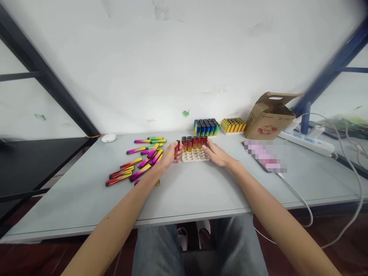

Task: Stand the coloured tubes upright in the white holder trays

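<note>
My left hand [171,156] is closed around a red lighter [177,148] with a dark top, held upright just left of a white tray [196,156]. Rows of small round holes show in the near part of this tray. Red-and-gold lighters [194,143] stand upright along its far side. At the tray's right end is my right hand [216,153], its thumb against the end lighters and its other fingers partly hidden behind. Left of my left hand, loose lighters [144,161] in purple, yellow, red and green lie scattered on the grey table [189,191].
Behind stand a tray of blue-green lighters [206,127] and a tray of yellow ones [234,125]. To the right are an open cardboard box [268,119], a phone [264,156] on a white cable and a power strip [309,142]. A white earbud case [109,138] lies at back left.
</note>
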Demonstrator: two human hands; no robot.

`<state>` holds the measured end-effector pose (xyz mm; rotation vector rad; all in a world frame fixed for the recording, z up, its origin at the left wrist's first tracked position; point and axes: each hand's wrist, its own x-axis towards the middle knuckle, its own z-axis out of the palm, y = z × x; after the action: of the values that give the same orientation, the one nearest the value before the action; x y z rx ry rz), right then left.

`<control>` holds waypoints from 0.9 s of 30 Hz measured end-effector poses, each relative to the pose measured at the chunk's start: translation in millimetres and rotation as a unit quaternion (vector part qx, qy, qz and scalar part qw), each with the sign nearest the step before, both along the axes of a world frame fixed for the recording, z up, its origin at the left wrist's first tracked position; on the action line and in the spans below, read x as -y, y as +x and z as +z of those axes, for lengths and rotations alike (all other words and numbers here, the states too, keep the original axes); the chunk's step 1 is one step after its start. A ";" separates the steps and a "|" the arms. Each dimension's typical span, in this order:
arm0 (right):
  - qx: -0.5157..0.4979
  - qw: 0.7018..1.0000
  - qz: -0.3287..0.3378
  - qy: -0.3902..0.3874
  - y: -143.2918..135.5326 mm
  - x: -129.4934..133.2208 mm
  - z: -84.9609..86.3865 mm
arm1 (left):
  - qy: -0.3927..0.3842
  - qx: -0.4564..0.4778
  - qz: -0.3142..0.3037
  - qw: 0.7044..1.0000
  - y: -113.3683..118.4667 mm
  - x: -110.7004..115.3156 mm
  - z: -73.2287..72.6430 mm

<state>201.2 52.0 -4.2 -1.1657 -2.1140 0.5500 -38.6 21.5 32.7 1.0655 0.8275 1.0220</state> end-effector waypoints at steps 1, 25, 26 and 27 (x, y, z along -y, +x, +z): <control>0.000 1.000 0.000 -0.001 -0.1 0.0 0.0 | -0.003 -0.002 -0.001 1.000 0.4 -1.3 -2.4; 0.009 1.000 -0.011 -0.024 -0.7 3.7 3.8 | -0.028 0.084 -0.033 0.995 -2.6 1.7 -2.7; 0.004 1.000 -0.010 -0.022 -0.9 3.9 4.0 | -0.027 0.085 -0.031 0.996 -2.6 1.3 -2.9; -0.001 1.000 -0.010 -0.019 -1.2 4.0 4.3 | -0.025 0.087 -0.025 0.996 -2.7 0.6 -3.4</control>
<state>200.0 47.9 0.2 -1.2051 -2.0954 0.5842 -41.3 20.9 29.3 0.9365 0.6794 1.0307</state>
